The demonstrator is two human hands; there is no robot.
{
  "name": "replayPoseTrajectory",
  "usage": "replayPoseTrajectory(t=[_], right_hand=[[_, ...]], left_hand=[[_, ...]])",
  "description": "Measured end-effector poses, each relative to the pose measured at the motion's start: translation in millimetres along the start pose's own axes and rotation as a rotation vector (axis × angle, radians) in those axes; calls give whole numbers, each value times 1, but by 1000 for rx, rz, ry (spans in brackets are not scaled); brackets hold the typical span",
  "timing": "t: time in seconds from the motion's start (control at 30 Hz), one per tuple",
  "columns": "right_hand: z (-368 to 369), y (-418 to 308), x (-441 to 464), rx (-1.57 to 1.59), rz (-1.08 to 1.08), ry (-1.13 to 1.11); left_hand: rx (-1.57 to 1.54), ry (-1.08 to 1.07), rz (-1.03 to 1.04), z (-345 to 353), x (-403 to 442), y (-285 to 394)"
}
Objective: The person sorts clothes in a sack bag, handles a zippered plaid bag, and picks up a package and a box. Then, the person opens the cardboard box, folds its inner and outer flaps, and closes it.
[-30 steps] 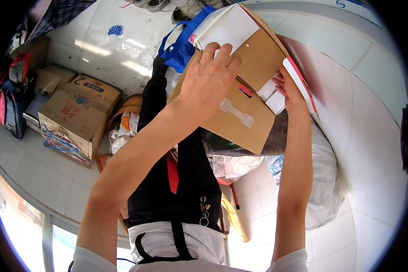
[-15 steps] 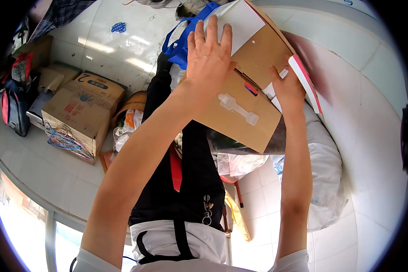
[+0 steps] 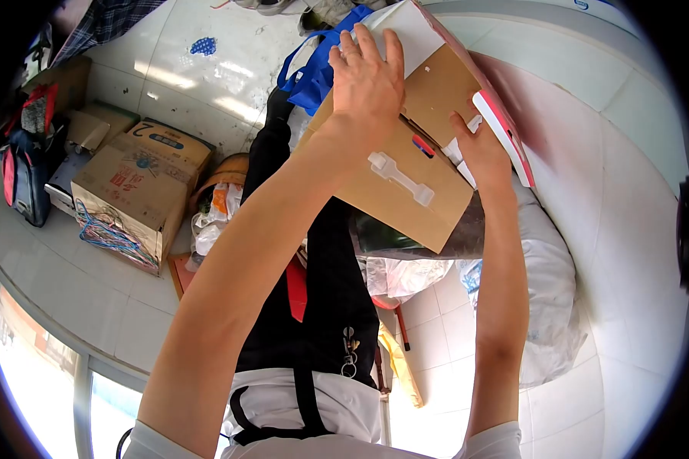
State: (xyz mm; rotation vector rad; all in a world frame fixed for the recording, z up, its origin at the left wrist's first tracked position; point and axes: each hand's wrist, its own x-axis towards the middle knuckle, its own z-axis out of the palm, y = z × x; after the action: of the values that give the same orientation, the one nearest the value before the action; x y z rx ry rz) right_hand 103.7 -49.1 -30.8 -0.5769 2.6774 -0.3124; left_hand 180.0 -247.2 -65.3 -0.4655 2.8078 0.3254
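Note:
A cardboard box (image 3: 436, 92) with brown inner faces and a white and red outside lies tilted before me, one flap (image 3: 375, 206) folded out towards me. On that flap sits a translucent plastic carry handle (image 3: 400, 179), with a small red and blue mark beside it. My left hand (image 3: 369, 84) is over the box's far left part, fingers apart and stretched out; whether its palm touches the cardboard is hidden. With the thumb on the inner side and the other fingers out of sight behind the wall, my right hand (image 3: 482, 149) grips the box's right side.
A blue bag (image 3: 314, 80) lies beyond the box. Left on the floor stand a closed carton (image 3: 134, 183) with a bundle of wires, a backpack (image 3: 27, 176) and a round basket (image 3: 228, 174) with plastic bags. A white wrapped bundle (image 3: 547, 283) leans at the right wall.
The box has shifted slightly, its right edge moving left and down. My left hand has moved a little right with its fingers more bent. My right hand keeps its grip.

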Motion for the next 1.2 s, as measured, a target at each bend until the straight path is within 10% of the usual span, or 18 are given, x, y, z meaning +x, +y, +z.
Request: replayPoseTrajectory(t=[0.77, 1.2], right_hand=[[0, 95, -36, 303, 140, -49], [25, 35, -32, 768, 766, -511]], left_hand=[[-182, -77, 242, -21, 0, -36], [-195, 193, 855, -38, -21, -1]])
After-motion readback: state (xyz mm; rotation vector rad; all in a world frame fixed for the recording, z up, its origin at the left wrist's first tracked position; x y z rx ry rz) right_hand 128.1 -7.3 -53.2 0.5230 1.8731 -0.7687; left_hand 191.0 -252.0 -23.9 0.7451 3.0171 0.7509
